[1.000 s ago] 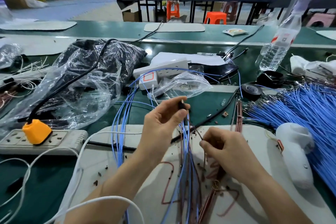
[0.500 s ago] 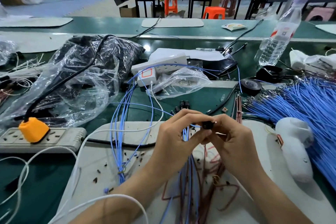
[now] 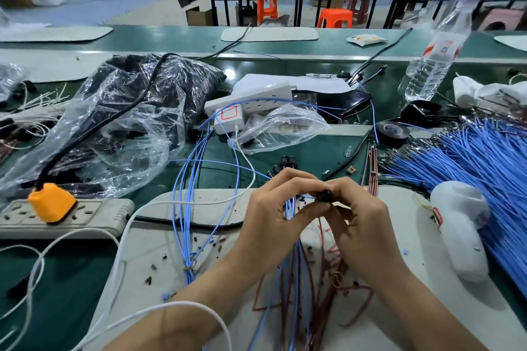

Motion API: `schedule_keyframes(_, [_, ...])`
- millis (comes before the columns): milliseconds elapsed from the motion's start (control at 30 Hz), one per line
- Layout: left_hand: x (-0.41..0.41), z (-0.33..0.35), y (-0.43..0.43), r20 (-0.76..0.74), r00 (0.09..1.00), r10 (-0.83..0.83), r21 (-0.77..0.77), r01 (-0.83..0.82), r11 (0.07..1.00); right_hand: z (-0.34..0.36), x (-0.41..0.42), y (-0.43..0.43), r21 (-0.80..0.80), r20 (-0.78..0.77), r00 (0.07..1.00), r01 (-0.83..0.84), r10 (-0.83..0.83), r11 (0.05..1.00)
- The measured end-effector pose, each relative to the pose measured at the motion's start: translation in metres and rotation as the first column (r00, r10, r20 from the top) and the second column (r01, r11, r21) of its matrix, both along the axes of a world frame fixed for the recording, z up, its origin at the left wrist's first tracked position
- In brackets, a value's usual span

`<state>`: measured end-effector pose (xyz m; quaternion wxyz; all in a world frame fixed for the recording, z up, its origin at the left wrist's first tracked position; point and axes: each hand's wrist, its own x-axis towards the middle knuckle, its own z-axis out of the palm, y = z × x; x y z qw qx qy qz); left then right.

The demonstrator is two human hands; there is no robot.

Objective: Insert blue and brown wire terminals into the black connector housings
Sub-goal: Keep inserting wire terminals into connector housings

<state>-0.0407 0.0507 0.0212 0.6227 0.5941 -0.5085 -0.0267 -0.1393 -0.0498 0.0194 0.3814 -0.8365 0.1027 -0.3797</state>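
Head view, looking down at a messy green bench. Dead centre, just above the near white mat: small black housing, roundish and dark, mostly buried between fingertips. Pinched from the left by the left hand, thumb and forefinger curled onto it. Pinched from the right by the right hand, fingers curled in tight the same way. Can't tell which way the cavities face, too small and too covered.

Trailing down from the pinch toward the near edge: thin blue wires mixed with brown wires, draped over the mat between the wrists. No telling from here whether any terminal is seated.

Just beyond the knuckles, a few spare housings sitting on the bench. Over on the right, a fat blue pile of loose wires, with a white tool lying beside it on the mat's right edge. On the left, a grey power strip with an orange plug, and a crinkly clear bag behind it. Farther back on the right, a black tape roll and a water bottle.
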Motion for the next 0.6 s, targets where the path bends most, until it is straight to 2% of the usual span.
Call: schedule_keyframes(600, [-0.001,-0.0002,0.001,0.055,0.998,-0.039,-0.023,0.04,0.999,-0.0088,0.0049,-0.0018,-0.057,-0.025,1.0,-0.002,0.001,0.998])
